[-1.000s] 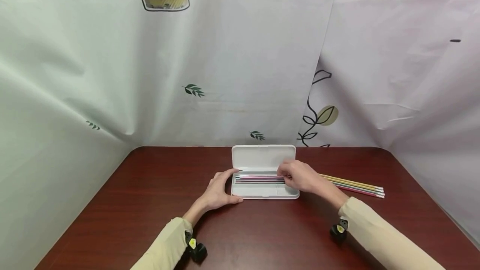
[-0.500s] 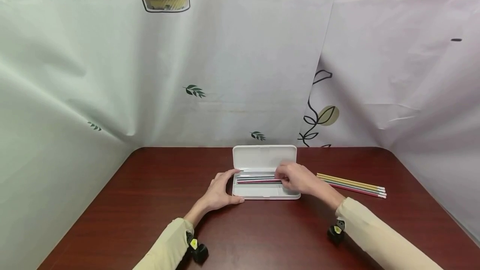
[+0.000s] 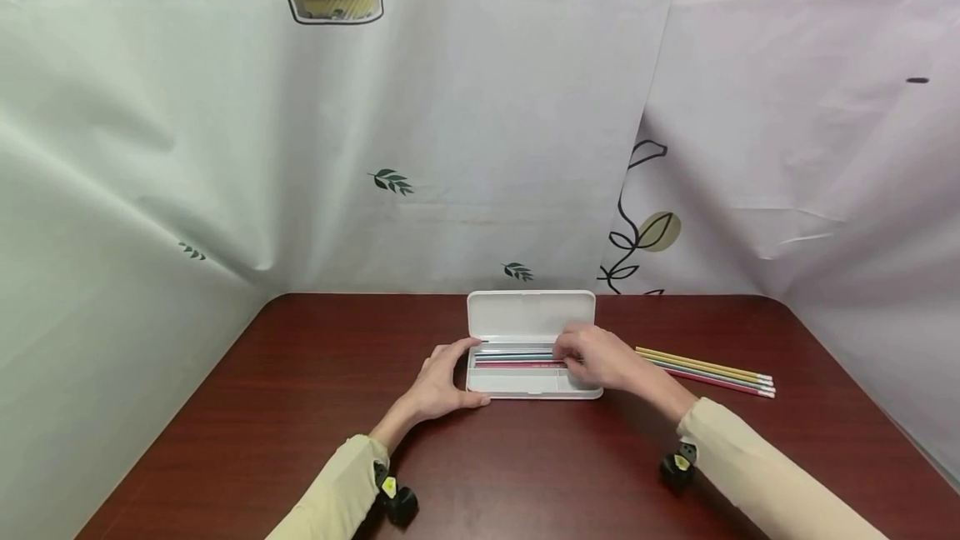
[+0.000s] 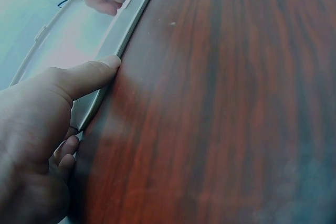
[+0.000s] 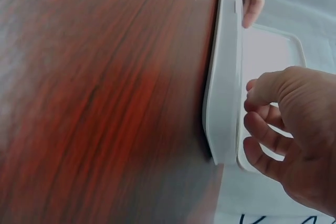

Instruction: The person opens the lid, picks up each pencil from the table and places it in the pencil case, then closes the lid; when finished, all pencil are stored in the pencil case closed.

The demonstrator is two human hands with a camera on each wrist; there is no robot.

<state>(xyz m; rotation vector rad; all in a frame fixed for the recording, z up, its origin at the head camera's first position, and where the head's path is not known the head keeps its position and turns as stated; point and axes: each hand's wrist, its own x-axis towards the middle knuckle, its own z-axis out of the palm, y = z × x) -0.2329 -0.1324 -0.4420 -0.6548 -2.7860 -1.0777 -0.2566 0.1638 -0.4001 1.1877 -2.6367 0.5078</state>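
White case (image 3: 534, 395): mid table (image 3: 480, 473), near the far edge, long side facing me, lid (image 3: 531, 311) up at the back
Inner pencils (image 3: 517, 364): flat in the case, approx parallel, dark/teal ones behind a pink-red one; L ends just short of the L wall, R ends hidden by my R hand, so can't confirm they're fully seated
L hand (image 3: 438, 386): grips the L end of the case, thumb on front rim, index at back L corner; L wrist view agrees re thumb
R hand (image 3: 592, 357): over R end of case, fingers curled, tips down toward inner pencils; R wrist view has thumb + index tips close tog, can't tell if they pinch a pencil or nothing
Spare pencils (image 3: 708, 372): loose bundle on table, R of case and apart from it, white tips pointing away, yellow at back, pink in front
Case hold: IMO L hand is best kept steady, light squeeze only, so the case doesn't skid or twist
Pencil lay: I'd level them w/ fingertips, side by side, none crossing or riding up on the rim, else the lid may not seat
R wrist: prob worth keeping high, it's close to the spare pencils' near ends and could roll them
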